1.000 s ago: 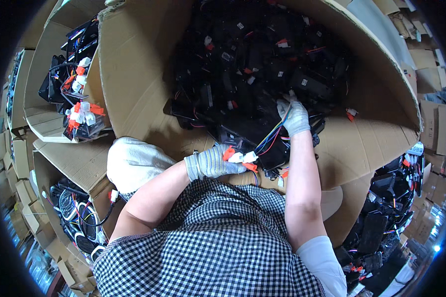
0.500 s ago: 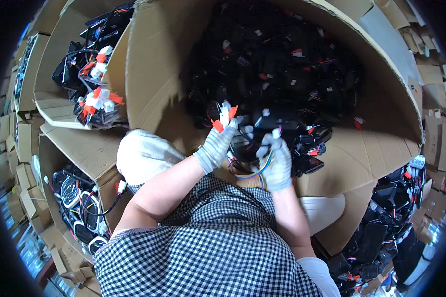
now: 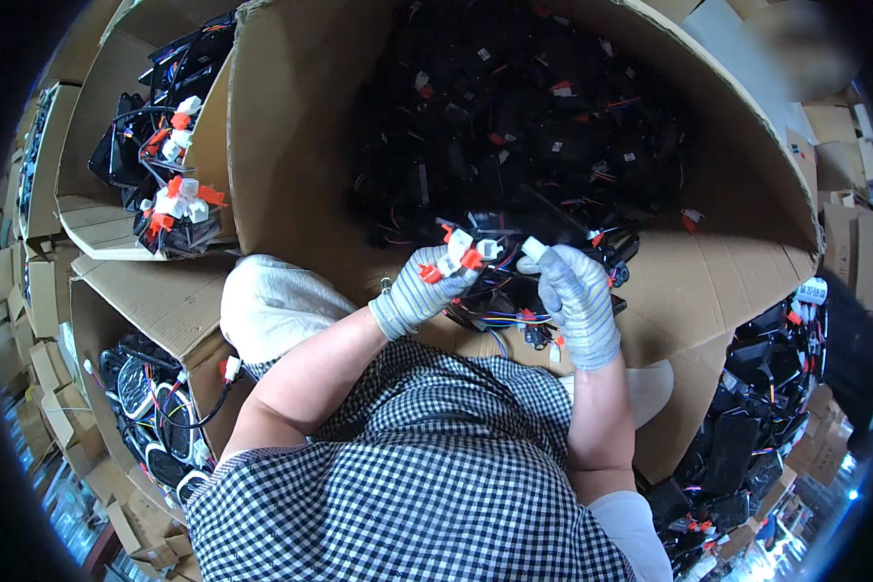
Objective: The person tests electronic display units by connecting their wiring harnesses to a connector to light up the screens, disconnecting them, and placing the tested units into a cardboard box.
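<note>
My left hand [image 3: 423, 296], in a striped white glove, is closed around a bunch of white and red wire connectors [image 3: 459, 248]. Close to its right, my right hand [image 3: 582, 303], gloved alike, pinches a white plug connector [image 3: 533, 249] between thumb and fingers. A small gap separates that plug from the bunch. Coloured wires [image 3: 500, 318] hang below and between both hands, and some ends are hidden by the gloves. Beneath and beyond lies a pile of black wired units [image 3: 514, 145] in a large open carton [image 3: 286, 126].
At the left, one carton [image 3: 82, 209] holds black units with red and white connectors; a lower one [image 3: 131, 291] holds looped cables [image 3: 141, 388]. More black units [image 3: 732, 436] lie at the right. A blurred dark figure [image 3: 856, 339] stands at the right rim.
My right hand has moved slightly right and up, bringing the white plug close to the bunch. My left hand has lowered slightly and turned. A blurred figure has appeared at the right.
</note>
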A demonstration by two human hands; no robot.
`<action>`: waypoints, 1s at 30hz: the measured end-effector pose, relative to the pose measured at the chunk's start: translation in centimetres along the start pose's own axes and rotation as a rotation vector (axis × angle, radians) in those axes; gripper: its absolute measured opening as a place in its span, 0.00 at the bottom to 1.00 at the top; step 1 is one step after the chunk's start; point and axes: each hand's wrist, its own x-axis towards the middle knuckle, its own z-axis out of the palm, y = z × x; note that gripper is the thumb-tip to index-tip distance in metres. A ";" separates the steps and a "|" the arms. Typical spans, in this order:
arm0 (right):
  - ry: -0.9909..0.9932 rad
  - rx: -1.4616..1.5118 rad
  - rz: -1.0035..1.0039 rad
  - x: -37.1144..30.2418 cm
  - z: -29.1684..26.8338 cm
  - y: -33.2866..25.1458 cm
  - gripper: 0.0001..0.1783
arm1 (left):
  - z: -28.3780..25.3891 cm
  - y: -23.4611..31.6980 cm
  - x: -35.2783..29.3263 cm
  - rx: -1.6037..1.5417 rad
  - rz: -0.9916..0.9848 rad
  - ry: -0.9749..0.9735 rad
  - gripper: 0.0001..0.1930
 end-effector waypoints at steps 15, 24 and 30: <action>-0.139 0.929 0.277 -1.1 3.2 4.3 0.23 | 0.7 -0.2 -0.3 0.167 0.157 0.167 0.10; -0.077 1.174 0.262 -2.0 3.9 5.7 0.21 | 0.6 -1.7 -0.3 0.177 0.154 0.155 0.09; -0.233 1.173 0.404 -1.9 2.2 6.2 0.18 | 0.2 0.2 0.4 0.765 0.473 0.201 0.04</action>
